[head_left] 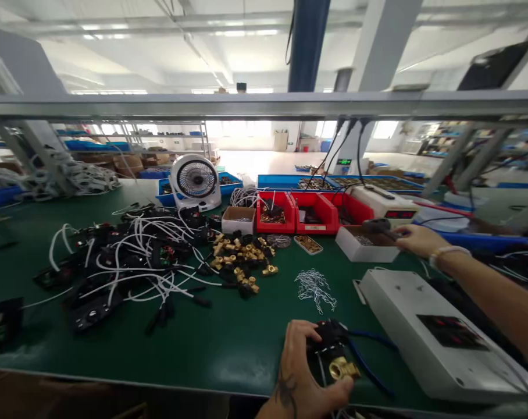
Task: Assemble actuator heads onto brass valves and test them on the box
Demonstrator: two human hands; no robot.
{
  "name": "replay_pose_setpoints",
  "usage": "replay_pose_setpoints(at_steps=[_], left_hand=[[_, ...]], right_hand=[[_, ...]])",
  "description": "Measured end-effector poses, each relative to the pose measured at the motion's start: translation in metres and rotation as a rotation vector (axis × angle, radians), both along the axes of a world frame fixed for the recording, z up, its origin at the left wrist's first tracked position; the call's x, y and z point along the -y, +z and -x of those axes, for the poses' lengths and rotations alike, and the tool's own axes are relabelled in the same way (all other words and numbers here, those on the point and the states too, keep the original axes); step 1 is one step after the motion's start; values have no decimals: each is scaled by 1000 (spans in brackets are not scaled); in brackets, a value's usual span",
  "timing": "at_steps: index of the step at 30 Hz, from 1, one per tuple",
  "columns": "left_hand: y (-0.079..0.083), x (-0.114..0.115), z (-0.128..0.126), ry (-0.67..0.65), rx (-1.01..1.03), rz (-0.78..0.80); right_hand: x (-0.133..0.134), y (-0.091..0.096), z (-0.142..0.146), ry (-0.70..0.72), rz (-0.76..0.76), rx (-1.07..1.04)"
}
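Your left hand (301, 372) grips one black valve body with a brass threaded fitting (336, 359) at the near table edge; your right hand (414, 240) closes on a dark tool (380, 227) over the white tray (364, 247). A heap of brass-and-black parts (242, 259) lies unassembled.

Single head-worn camera, positioned at the near edge of the desk (229, 343), faces forward and downward, close above it.

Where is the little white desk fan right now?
In the head view, the white fan stands upright at the back left of the green table, in front of a blue tray and behind the pile of white-wired black parts.
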State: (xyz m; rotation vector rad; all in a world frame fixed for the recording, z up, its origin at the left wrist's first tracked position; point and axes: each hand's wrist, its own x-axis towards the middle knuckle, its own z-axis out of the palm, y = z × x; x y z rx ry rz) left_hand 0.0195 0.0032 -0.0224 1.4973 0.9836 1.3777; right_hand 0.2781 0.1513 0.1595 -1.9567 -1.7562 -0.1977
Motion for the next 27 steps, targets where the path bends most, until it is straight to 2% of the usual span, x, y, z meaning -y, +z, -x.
replay_pose_setpoints(at_steps=[4,8,11,14,17,19,22,24,27], left_hand=[[-3,3,0,23,-22,-31],[2,5,5,-9,-58,-18],[8,6,8,22,-36,-1],[18,7,11,57,-35,-28],[33,11,14,48,-61,-167],[45,14,17,40,-128,-281],[59,16,22,19,-291,-432],[65,15,25,-17,-374,-484],[70,12,29,-67,-388,-467]], right_hand=[[-10,-14,15,29,47,31],[2,-8,38,138,51,18],[37,-12,53,230,80,-29],[94,-32,70,320,219,-135],[150,-60,88,518,499,-542],[173,-75,97,564,543,-865],[184,-84,106,532,497,-1188],[182,-85,107,512,481,-1289],[179,-86,106,495,463,-1369]])
